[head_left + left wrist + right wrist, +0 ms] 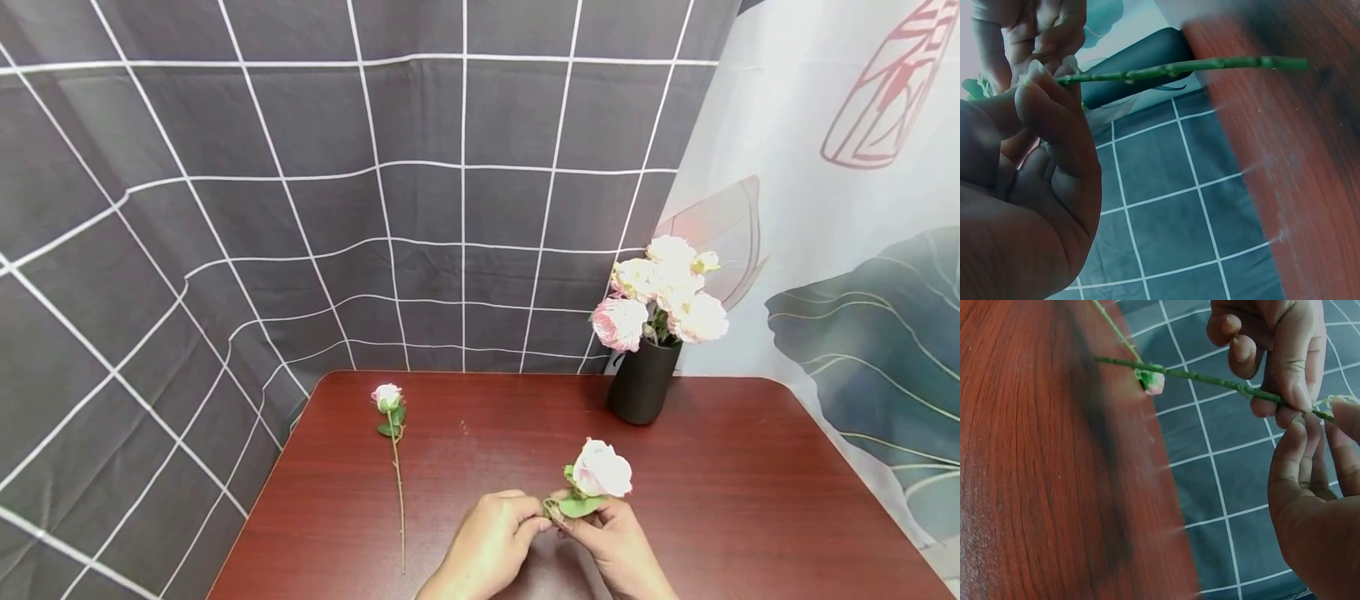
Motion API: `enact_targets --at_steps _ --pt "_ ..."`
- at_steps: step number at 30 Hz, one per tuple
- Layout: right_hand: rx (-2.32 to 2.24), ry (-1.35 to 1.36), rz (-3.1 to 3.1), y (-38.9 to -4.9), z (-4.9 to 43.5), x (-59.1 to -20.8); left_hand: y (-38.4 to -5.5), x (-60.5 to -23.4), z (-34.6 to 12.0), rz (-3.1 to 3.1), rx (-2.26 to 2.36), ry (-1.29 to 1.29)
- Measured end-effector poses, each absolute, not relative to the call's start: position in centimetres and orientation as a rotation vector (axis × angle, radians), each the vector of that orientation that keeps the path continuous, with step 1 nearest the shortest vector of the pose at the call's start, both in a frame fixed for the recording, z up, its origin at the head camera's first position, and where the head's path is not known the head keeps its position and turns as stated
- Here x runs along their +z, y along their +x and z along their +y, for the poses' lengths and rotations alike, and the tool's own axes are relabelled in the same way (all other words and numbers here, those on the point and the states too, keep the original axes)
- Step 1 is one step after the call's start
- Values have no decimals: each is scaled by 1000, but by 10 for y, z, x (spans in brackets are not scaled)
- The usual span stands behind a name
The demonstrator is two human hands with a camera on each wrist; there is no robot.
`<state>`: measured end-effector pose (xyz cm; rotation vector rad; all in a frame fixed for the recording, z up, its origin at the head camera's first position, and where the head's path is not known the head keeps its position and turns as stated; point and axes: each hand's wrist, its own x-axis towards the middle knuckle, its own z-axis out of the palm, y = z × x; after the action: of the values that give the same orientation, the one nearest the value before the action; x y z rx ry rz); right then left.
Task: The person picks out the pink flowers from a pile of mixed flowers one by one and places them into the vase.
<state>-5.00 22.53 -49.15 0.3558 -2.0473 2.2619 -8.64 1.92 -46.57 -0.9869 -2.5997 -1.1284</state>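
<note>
A pale pink artificial rose (602, 469) with green leaves is held between both hands over the front of the table. My left hand (491, 537) pinches its green stem (1210, 381) between thumb and fingertips, just below the leaves. Close beside it, my right hand (618, 542) pinches the stem nearer the bloom, with a leaf (581, 506) lying over its fingertips. Thin pale strands (1340, 399) curl by the fingers. The bare lower stem (1210, 64) sticks out past the left hand. In both wrist views the bloom is largely hidden.
Another pink rose (387, 397) lies on the left of the red-brown wooden table (712, 500), its long stem toward the front. At the back right stands a black vase (643, 383) with several pink blooms (667, 283). A dark checked cloth (412, 208) hangs behind.
</note>
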Motion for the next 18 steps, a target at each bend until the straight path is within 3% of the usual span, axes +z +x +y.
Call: enact_targets --at_steps 4,13,18 --pt "2174 343 -2022 -49 222 -490 -86 -465 20 -2649 -1185 -970" --pt "2074 45 -2049 -50 217 -477 -85 -466 21 -2704 -1310 -921" --pt "1921 -9 -2103 -63 231 -452 -89 -470 16 -2760 -1385 -862"
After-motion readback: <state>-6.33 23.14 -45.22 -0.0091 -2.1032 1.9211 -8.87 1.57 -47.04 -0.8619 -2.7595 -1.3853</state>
